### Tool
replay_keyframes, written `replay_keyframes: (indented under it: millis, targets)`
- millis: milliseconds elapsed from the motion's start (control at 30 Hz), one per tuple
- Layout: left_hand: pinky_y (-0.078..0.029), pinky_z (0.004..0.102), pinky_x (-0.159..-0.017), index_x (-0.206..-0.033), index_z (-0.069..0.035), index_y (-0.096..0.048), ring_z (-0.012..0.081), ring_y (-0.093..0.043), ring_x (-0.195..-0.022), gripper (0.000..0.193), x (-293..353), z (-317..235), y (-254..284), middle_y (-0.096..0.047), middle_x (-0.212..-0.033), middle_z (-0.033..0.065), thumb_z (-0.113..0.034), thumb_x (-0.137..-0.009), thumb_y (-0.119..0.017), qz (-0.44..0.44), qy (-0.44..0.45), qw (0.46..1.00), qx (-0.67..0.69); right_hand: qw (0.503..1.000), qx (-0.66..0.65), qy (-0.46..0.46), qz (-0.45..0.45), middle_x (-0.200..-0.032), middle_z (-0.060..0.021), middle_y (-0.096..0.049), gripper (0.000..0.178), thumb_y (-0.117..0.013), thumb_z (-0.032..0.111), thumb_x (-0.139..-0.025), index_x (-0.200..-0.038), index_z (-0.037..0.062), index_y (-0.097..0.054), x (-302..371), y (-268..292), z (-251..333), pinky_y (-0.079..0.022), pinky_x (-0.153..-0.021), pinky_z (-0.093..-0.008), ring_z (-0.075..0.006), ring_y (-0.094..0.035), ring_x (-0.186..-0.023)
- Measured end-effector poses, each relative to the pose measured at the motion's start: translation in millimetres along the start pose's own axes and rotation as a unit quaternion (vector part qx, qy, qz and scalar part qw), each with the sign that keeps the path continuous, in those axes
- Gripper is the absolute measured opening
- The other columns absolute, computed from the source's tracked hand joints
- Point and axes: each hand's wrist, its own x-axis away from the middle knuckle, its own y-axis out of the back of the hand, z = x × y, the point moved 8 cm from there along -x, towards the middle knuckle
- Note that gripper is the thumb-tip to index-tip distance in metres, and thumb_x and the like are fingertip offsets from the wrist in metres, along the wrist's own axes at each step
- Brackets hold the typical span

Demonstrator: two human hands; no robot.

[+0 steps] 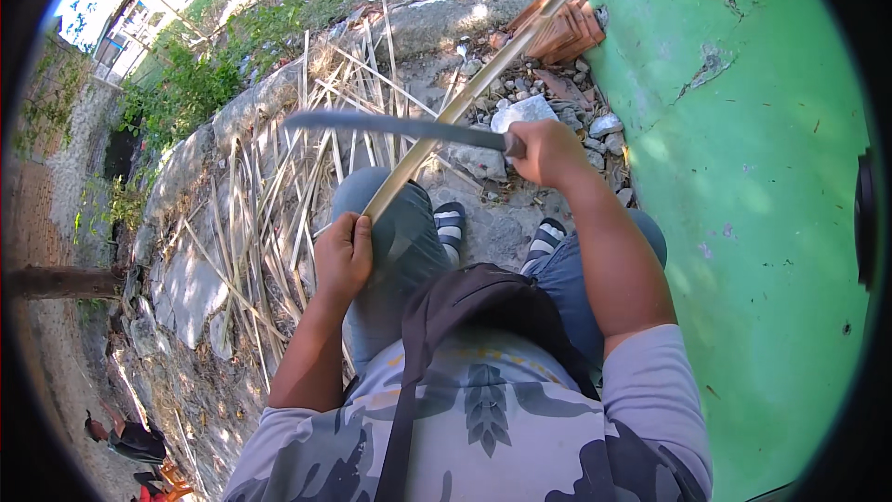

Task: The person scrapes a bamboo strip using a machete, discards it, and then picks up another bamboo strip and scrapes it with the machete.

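My left hand [344, 254] is closed around the near end of a long, pale bamboo strip [497, 63], in front of my left knee. The strip slants up and away to the right, past the top of the view. In my right hand [550, 153] is the handle of a machete [395, 125], its long dark blade pointing left. The blade crosses over the strip between my two hands; whether it touches, I cannot tell.
Many loose pale strips [265, 191] lie on the rough ground to the left. Ahead are rubble [525, 113] and stacked orange bricks [569, 33]. A green painted surface [743, 195] fills the right. Another person [135, 439] is far off at the lower left.
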Motion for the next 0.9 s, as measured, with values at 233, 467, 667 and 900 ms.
replay_keyframes:
  millis: [233,467,667,900]
  targets:
    - [-0.047,0.0456,-0.064,-0.091,-0.001,-0.064,0.0379,-0.063,-0.067,0.023,-0.5,2.7,-2.8,-0.064,-0.073,0.0194,-0.022,-0.1,-0.058,0.002,0.023,1.0,0.004,0.999,-0.009,-0.032,-0.043,-0.079,-0.0179,-0.069,0.018,-0.073,0.016,-0.077,-0.092,0.0098,-0.068,7.3,8.3,-7.6,-0.053,-0.069,-0.05,-0.0421,-0.068,-0.079]
    - [-0.047,0.0454,-0.063,-0.091,-0.001,-0.064,0.0366,-0.062,-0.065,0.023,-1.2,-3.9,2.8,-0.063,-0.072,0.0192,-0.022,-0.1,-0.059,-0.02,-0.011,0.999,-0.026,0.993,0.069,0.084,0.045,-0.077,-0.0133,-0.068,0.015,-0.073,0.019,-0.074,-0.085,0.012,-0.065,4.1,-15.6,33.0,-0.054,-0.071,-0.0498,-0.0381,-0.068,-0.078]
    - [-0.047,0.0449,-0.062,-0.09,-0.001,-0.064,0.0361,-0.063,-0.065,0.024,-3.1,0.0,-2.6,-0.063,-0.071,0.0187,-0.022,-0.099,-0.059,-0.007,0.011,1.0,0.007,0.99,-0.076,-0.099,-0.062,-0.08,-0.0164,-0.07,0.016,-0.072,0.02,-0.079,-0.091,0.0103,-0.068,1.4,13.9,-41.6,-0.053,-0.068,-0.0477,-0.04,-0.068,-0.077]
    - [-0.049,0.0449,-0.065,-0.091,-0.002,-0.066,0.0362,-0.064,-0.067,0.023,-1.6,1.6,-2.3,-0.064,-0.072,0.0181,-0.023,-0.098,-0.061,0.001,0.008,1.0,-0.016,1.0,0.027,0.011,-0.012,-0.077,-0.0148,-0.069,0.017,-0.072,0.02,-0.074,-0.088,0.0109,-0.068,7.5,-5.8,8.2,-0.054,-0.07,-0.0489,-0.0376,-0.069,-0.076]
